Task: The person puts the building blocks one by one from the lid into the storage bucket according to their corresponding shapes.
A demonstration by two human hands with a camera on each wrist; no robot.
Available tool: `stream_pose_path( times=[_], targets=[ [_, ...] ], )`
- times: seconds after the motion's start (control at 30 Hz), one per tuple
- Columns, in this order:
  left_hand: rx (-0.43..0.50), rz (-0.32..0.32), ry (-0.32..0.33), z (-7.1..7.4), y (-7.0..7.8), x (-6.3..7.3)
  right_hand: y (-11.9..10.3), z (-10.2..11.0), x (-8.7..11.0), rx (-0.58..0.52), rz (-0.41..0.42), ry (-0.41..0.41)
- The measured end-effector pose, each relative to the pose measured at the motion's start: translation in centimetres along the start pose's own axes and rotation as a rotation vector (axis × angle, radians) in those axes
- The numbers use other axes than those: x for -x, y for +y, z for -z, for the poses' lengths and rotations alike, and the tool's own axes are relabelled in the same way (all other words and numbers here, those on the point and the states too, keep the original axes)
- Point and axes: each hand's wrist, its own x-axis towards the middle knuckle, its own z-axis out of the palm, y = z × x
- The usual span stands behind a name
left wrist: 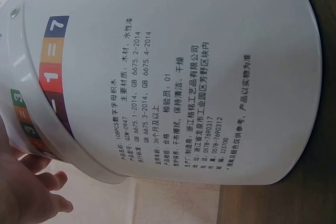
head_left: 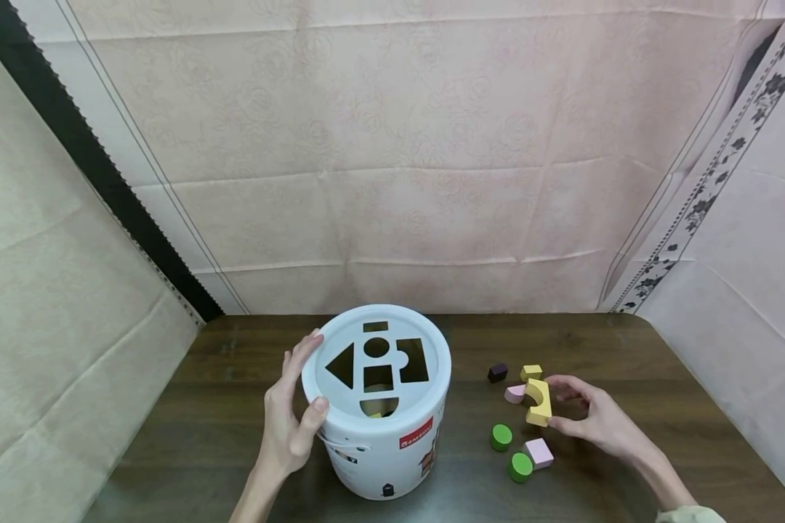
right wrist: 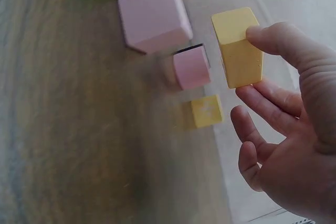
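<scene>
My left hand is spread against the left side of a white bucket, its thumb and fingertips at the rim of the pale blue lid. Shaped holes pierce that lid: a triangle, a circle, a square, an arch and others. To the right, my right hand pinches a yellow arch block between thumb and fingers; the right wrist view shows its end face. Close by it lie a small yellow block, a pink rounded block and a pink cube.
Two green round blocks and a dark block also lie on the brown wooden table. A pale cloth hangs behind the table, with more cloth at both sides. Printed text covers the bucket's side in the left wrist view.
</scene>
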Motion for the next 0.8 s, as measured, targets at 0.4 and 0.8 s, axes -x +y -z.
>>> stream_pose_path(
  times=[0.4, 0.8],
  targets=[
    [0.001, -0.004, -0.001, 0.0, 0.0, 0.0, -3.3, 0.7, -1.4, 0.032, 0.126, 0.043],
    [-0.001, -0.007, 0.002, 0.0, -0.1, 0.1, -7.1, 1.1, -2.9, 0.023, 0.246, 0.051]
  ],
)
